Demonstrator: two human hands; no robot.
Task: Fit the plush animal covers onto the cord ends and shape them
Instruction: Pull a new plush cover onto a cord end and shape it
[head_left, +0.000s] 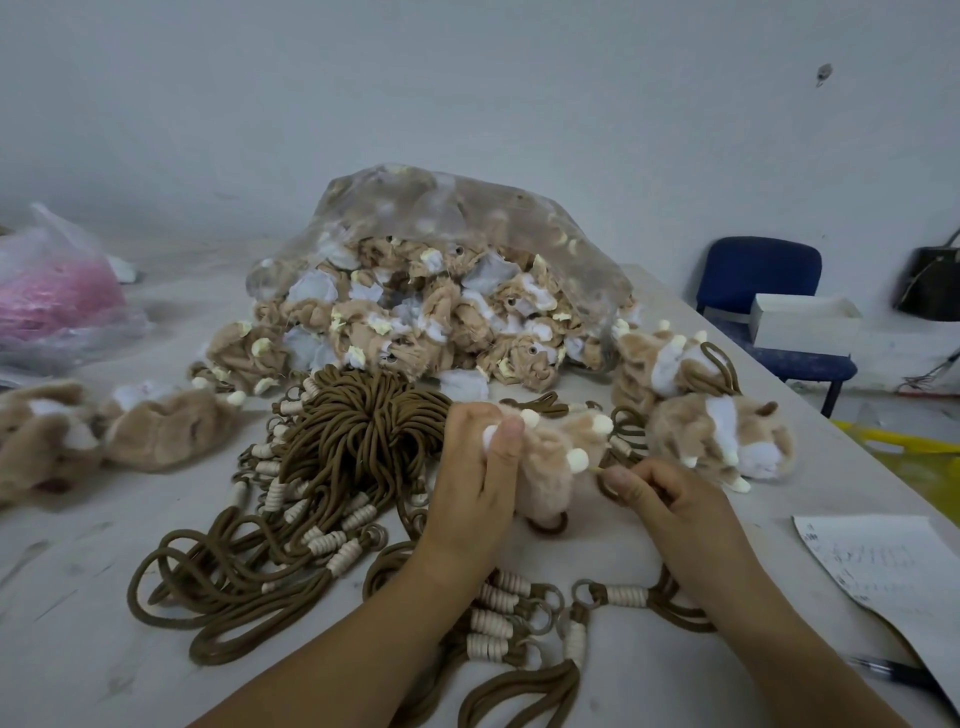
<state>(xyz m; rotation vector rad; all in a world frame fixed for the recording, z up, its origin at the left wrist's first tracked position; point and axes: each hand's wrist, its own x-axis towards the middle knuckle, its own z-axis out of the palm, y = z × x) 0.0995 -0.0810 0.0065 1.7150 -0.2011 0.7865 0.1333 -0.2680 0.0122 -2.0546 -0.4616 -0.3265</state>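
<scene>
A person's left hand (478, 467) gripped a plush cover (556, 467) by its upper end, mid-table (78, 597), while the right hand (670, 504) pinched a thin stick (598, 469) at its side. Soft and light, the cover would likely squash anywhere; its base, where a cord loop (550, 526) showed, seemed the surest hold. Behind, a clear bag (467, 208) spilled unfitted covers; a pink-filled bag (57, 291) sat far left.
</scene>
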